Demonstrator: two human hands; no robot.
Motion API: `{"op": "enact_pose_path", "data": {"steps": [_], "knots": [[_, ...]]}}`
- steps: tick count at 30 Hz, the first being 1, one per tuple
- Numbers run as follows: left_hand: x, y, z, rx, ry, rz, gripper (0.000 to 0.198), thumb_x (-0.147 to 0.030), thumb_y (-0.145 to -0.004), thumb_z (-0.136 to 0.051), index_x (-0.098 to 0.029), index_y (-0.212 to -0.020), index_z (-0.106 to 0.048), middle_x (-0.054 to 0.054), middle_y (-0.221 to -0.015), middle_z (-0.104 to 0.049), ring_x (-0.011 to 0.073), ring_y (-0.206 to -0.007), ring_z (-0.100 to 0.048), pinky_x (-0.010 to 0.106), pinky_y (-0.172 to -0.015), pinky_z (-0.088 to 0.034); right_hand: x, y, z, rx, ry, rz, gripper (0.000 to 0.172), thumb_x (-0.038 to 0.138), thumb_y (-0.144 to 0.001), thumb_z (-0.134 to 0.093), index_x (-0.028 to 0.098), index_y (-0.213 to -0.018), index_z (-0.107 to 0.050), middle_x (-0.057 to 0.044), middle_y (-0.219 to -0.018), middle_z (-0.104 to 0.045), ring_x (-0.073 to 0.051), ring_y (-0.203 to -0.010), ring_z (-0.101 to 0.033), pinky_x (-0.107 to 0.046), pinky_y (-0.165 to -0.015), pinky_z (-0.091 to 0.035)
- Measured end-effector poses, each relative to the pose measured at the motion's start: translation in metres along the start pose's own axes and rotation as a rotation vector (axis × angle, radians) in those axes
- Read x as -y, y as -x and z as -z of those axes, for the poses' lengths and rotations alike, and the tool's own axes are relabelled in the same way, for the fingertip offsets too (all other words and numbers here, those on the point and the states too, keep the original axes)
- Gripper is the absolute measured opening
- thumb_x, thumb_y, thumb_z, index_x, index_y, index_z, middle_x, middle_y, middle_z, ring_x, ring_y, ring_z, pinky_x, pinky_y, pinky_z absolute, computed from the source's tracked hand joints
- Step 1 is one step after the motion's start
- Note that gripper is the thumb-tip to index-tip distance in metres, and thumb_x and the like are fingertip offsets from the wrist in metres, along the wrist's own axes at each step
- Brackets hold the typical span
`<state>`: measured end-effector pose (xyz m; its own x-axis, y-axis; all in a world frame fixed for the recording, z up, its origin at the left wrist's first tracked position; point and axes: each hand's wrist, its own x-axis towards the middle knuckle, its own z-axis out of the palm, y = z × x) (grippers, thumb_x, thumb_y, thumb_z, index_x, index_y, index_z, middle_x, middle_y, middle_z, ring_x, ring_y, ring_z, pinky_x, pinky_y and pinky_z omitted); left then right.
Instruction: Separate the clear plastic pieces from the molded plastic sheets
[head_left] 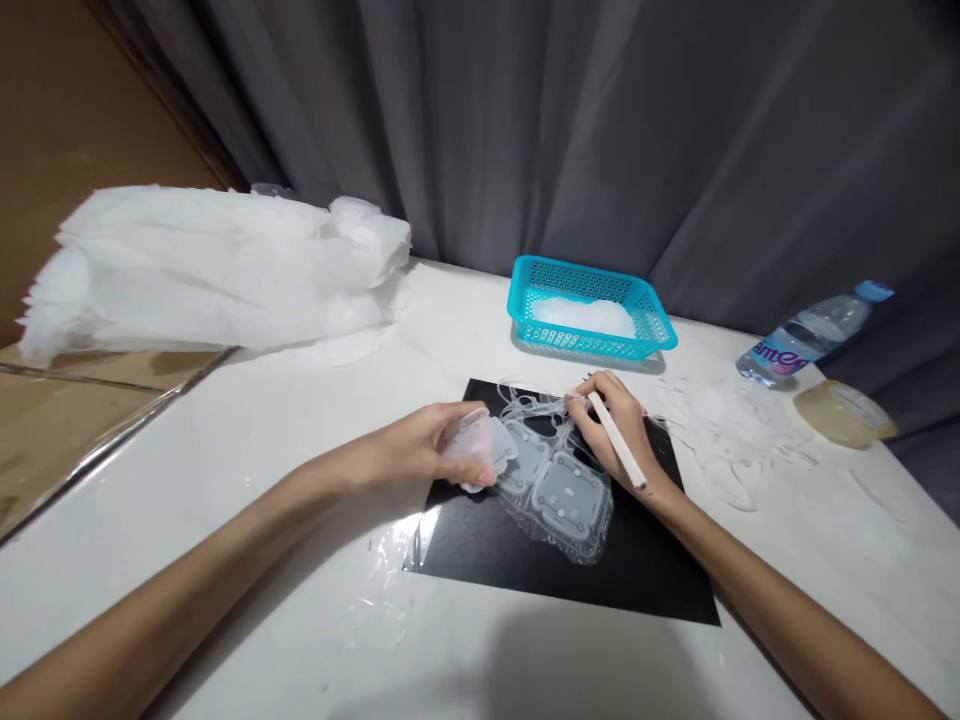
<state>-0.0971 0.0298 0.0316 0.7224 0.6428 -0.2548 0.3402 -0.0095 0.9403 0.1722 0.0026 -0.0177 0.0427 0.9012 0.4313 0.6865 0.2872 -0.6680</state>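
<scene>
A clear plastic sheet of moulded square pieces [559, 490] lies on a black mat [600, 560] on the white table. My left hand [442, 445] is closed on the sheet's left end, pinching and lifting one translucent piece. My right hand [619, 425] grips a white pen-like tool [616, 440] like a pencil, its tip down at the sheet's far edge, where thin clear plastic trimmings [529, 402] curl.
A turquoise basket [652, 320] holding white material stands behind the mat. A pile of white plastic sheets [210, 265] lies at the far left. To the right lie clear scraps [720, 420], a water bottle [810, 335] and a tape roll [844, 412]. A grey curtain hangs behind.
</scene>
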Motion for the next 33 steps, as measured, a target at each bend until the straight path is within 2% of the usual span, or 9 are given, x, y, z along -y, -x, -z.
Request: {"op": "enact_pose_path", "data": {"steps": [2,5,11,16,23,26,28,30,33], "knots": [[-0.003,0.001,0.000,-0.038,-0.032,-0.008,0.030,-0.042,-0.080,-0.084,-0.018,-0.087,-0.066,0.000,-0.075,-0.067,0.0173,-0.067,-0.062,0.025,-0.058,-0.043,-0.005,0.000,0.002,0.048,-0.031,0.002,0.007,0.027,-0.090,-0.065,0.022,-0.088,-0.061,-0.002,-0.085,-0.063,-0.020,-0.078,-0.060,-0.034,-0.078,-0.045],[-0.006,0.000,-0.001,-0.040,-0.041,-0.017,0.031,-0.045,-0.083,-0.080,-0.018,-0.086,-0.064,-0.001,-0.076,-0.064,0.0156,-0.067,-0.058,0.024,-0.057,-0.041,-0.005,0.004,0.000,0.059,-0.043,0.037,0.019,0.031,-0.089,-0.071,0.021,-0.103,-0.065,-0.006,-0.098,-0.066,-0.022,-0.083,-0.062,-0.037,-0.082,-0.048],[-0.008,0.001,-0.004,-0.040,0.004,-0.042,0.030,-0.043,-0.085,-0.079,-0.018,-0.090,-0.065,0.001,-0.080,-0.067,0.0168,-0.072,-0.061,0.026,-0.062,-0.046,0.006,0.011,0.002,-0.157,0.054,0.071,0.025,0.029,-0.093,-0.068,0.021,-0.116,-0.063,-0.008,-0.103,-0.063,-0.026,-0.094,-0.061,-0.043,-0.087,-0.049],[-0.009,0.000,-0.003,-0.036,0.039,-0.021,0.030,-0.043,-0.086,-0.078,-0.017,-0.089,-0.065,0.002,-0.080,-0.070,0.0170,-0.073,-0.065,0.026,-0.064,-0.050,0.010,0.011,0.002,-0.214,0.081,0.158,0.021,0.024,-0.097,-0.063,0.021,-0.117,-0.062,-0.008,-0.101,-0.061,-0.026,-0.094,-0.060,-0.045,-0.088,-0.049],[0.004,-0.007,-0.016,-0.094,0.296,-0.005,0.040,-0.056,-0.096,-0.063,-0.017,-0.106,-0.060,0.016,-0.104,-0.076,0.0298,-0.084,-0.079,0.040,-0.068,-0.065,0.008,0.012,-0.008,-0.203,0.082,0.228,0.022,0.017,-0.102,-0.051,0.021,-0.119,-0.063,-0.009,-0.102,-0.062,-0.026,-0.098,-0.060,-0.043,-0.087,-0.050],[-0.002,-0.033,-0.008,-0.295,0.214,-0.164,0.046,-0.059,-0.100,-0.055,-0.017,-0.115,-0.056,0.016,-0.112,-0.074,0.0292,-0.089,-0.079,0.042,-0.072,-0.067,0.010,0.013,-0.011,-0.185,0.094,0.317,0.024,0.016,-0.103,-0.049,0.021,-0.121,-0.065,-0.009,-0.097,-0.063,-0.025,-0.093,-0.059,-0.043,-0.084,-0.050],[-0.017,-0.062,0.006,-0.418,0.086,-0.314,0.051,-0.063,-0.100,-0.050,-0.016,-0.119,-0.055,0.015,-0.120,-0.071,0.0279,-0.099,-0.077,0.044,-0.086,-0.064,0.011,0.013,-0.012,-0.158,0.098,0.345,0.026,0.016,-0.104,-0.047,0.021,-0.120,-0.068,-0.009,-0.095,-0.065,-0.025,-0.090,-0.058,-0.042,-0.083,-0.050],[-0.039,-0.095,0.023,-0.441,0.011,-0.378,0.054,-0.064,-0.099,-0.050,-0.018,-0.127,-0.055,0.015,-0.135,-0.065,0.0294,-0.119,-0.069,0.045,-0.101,-0.058,0.012,0.013,-0.013,-0.138,0.086,0.341,0.027,0.016,-0.105,-0.047,0.020,-0.118,-0.070,-0.009,-0.094,-0.067,-0.024,-0.089,-0.058,-0.042,-0.083,-0.050],[-0.063,-0.129,0.036,-0.441,-0.141,-0.410,0.060,-0.053,-0.091,-0.069,-0.017,-0.137,-0.055,0.017,-0.153,-0.052,0.0364,-0.144,-0.048,0.050,-0.119,-0.040,0.010,0.012,-0.014,-0.128,0.058,0.314,0.028,0.018,-0.105,-0.046,0.020,-0.116,-0.072,-0.010,-0.093,-0.068,-0.025,-0.089,-0.060,-0.043,-0.084,-0.051]]}}
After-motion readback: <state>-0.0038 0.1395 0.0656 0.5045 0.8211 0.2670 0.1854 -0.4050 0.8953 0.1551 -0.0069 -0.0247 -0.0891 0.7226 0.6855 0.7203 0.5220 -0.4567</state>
